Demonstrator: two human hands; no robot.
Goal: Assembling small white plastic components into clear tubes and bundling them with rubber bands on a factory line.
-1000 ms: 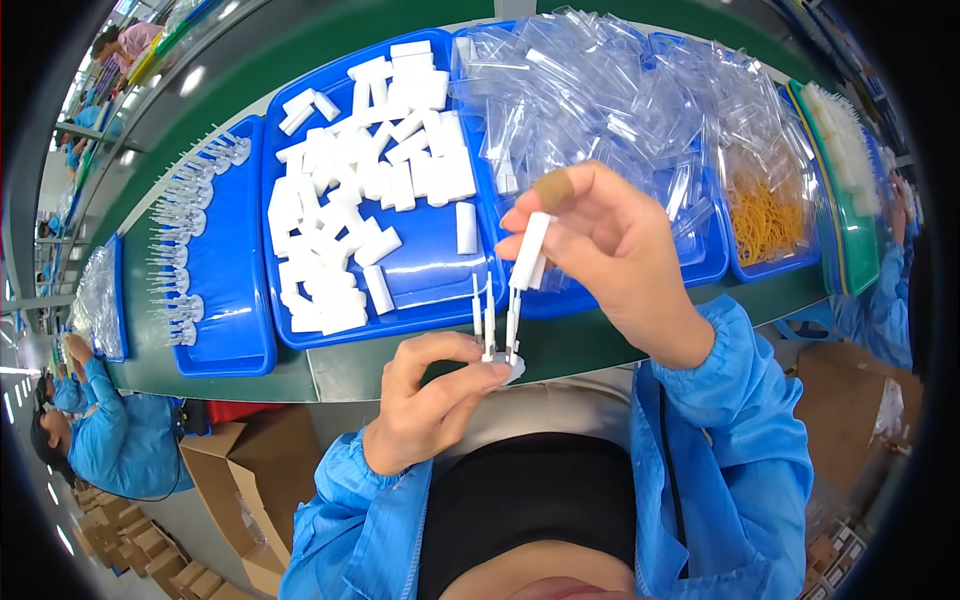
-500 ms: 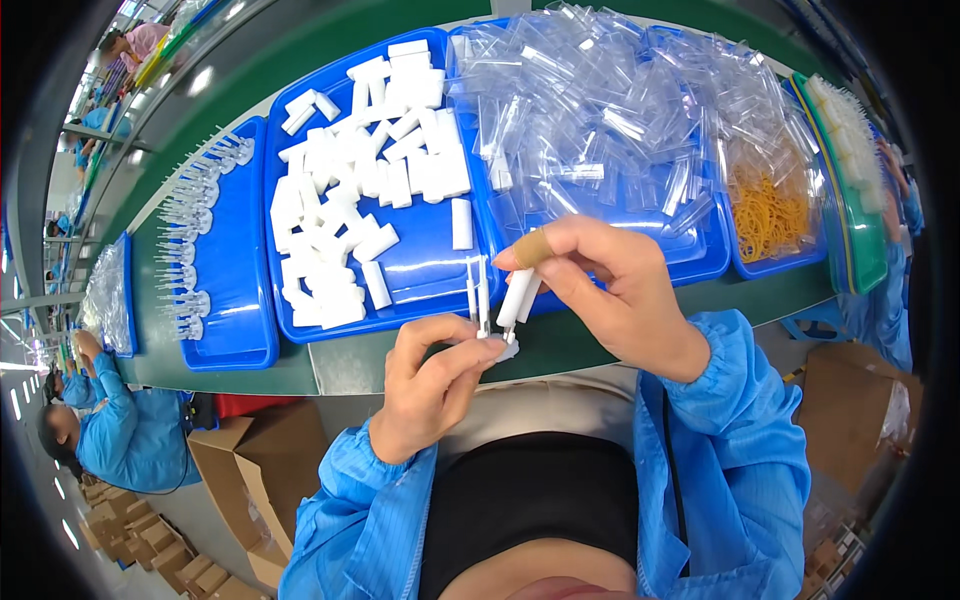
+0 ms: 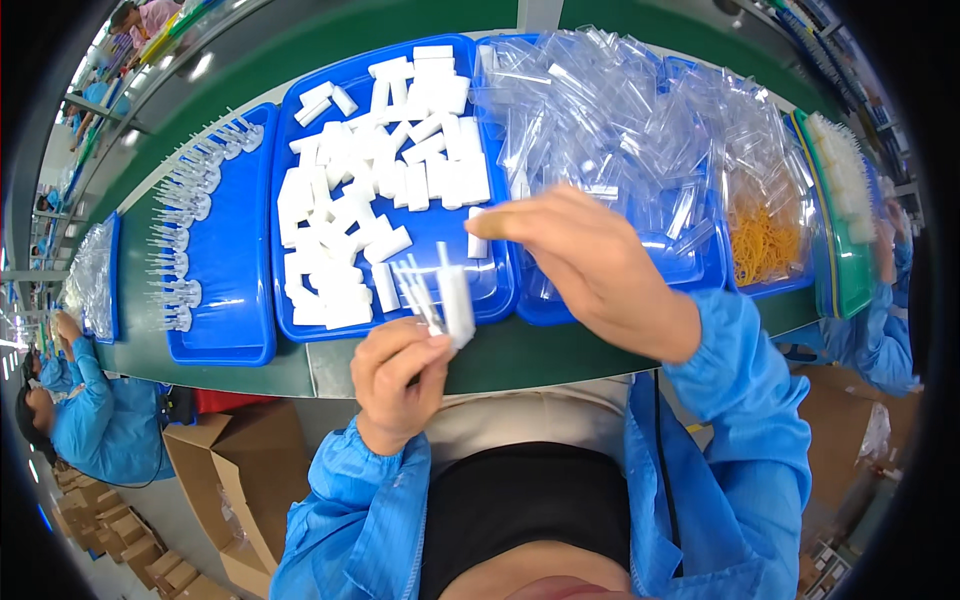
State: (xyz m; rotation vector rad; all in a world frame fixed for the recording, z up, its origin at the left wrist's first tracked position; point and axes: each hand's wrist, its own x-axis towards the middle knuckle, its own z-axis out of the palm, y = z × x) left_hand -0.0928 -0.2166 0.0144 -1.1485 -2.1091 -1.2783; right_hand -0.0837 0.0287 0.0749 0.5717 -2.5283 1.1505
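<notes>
Head view: left hand [image 3: 402, 375] pinches pronged white piece [image 3: 456, 308]; right hand [image 3: 580, 255], fingers extended over white block [image 3: 478, 247], grip unclear.

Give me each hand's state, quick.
Left hand: closed, holding the pronged piece with a white sleeve on it.
Right hand: fingers stretched out at a white block; grip cannot be told.

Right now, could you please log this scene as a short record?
Left hand: holds pronged piece, white block at its prongs
Right hand: above trays, near loose block; contact unclear
Middle tray: white blocks
Left tray: more pronged pieces
Right side: clear sleeves, yellow bands
</notes>
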